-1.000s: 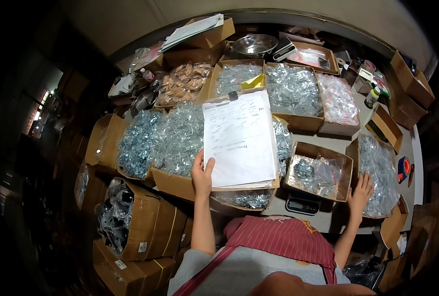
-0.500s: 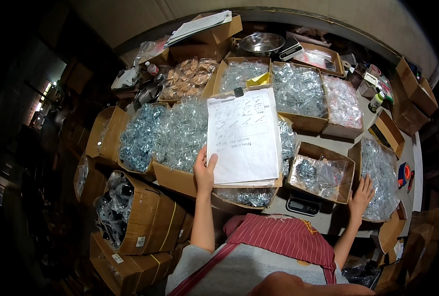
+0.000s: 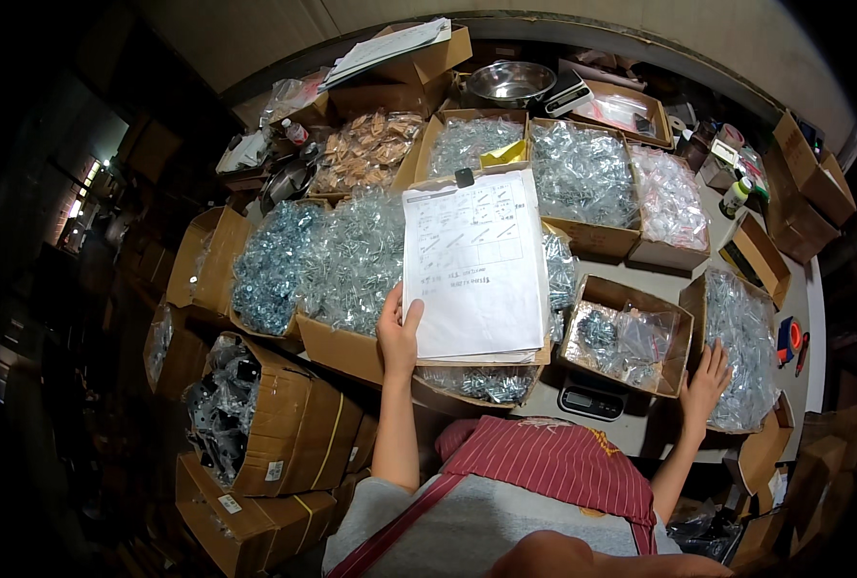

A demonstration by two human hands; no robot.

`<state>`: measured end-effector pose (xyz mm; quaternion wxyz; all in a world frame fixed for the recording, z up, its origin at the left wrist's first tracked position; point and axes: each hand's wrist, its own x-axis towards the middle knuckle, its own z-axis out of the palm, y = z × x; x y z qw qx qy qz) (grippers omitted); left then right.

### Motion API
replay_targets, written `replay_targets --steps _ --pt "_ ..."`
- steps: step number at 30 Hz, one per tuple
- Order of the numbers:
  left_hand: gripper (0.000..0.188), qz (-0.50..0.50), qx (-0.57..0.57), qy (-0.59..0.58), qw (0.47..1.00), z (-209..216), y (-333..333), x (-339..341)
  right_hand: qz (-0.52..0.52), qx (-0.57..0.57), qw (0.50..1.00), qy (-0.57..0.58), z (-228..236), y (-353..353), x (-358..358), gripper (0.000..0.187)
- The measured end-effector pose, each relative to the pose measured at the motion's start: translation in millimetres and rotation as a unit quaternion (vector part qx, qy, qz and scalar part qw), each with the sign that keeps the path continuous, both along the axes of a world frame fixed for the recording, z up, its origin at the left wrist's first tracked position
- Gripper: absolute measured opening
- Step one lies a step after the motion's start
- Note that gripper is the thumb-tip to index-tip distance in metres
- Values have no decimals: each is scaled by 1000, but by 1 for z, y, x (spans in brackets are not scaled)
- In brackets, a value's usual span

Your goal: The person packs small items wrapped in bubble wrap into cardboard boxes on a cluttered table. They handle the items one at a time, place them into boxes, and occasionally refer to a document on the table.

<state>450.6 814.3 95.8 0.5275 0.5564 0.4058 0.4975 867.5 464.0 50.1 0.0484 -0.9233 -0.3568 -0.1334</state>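
My left hand (image 3: 398, 332) grips the left edge of a clipboard (image 3: 464, 177) that carries white paper sheets (image 3: 474, 313) with a printed table and pen marks. The thumb lies on top of the paper, and the board covers part of the boxes behind it. My right hand (image 3: 706, 385) rests with spread fingers on the near left edge of a box of clear plastic bags (image 3: 737, 356). Just left of that hand is a smaller carton (image 3: 674, 361) with bagged metal hardware inside. A digital scale (image 3: 592, 401) sits in front of this carton.
Open cartons of bagged screws (image 3: 356, 260), bluish metal parts (image 3: 272, 275) and tan pieces (image 3: 369, 152) crowd the table. A steel bowl (image 3: 511, 85) stands at the back. On the right lie a tape measure (image 3: 789, 339) and a red pen (image 3: 803, 354). Stacked cartons (image 3: 289, 424) stand at lower left.
The clipboard has shifted very slightly to the left and up in my left hand. My right hand stays in place on the box edge.
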Motion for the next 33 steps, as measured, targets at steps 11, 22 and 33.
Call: replay_targets --steps 11,22,33 --pt "48 -7 0 -5 1000 -1 0 0 0 -2 1000 4 -1 -2 0 73" --pt "49 -1 7 -13 1000 -2 1 1 0 -16 1000 11 2 -1 0 73" --pt "48 -4 5 -23 1000 -9 4 -1 4 5 1000 19 2 0 -1 70"
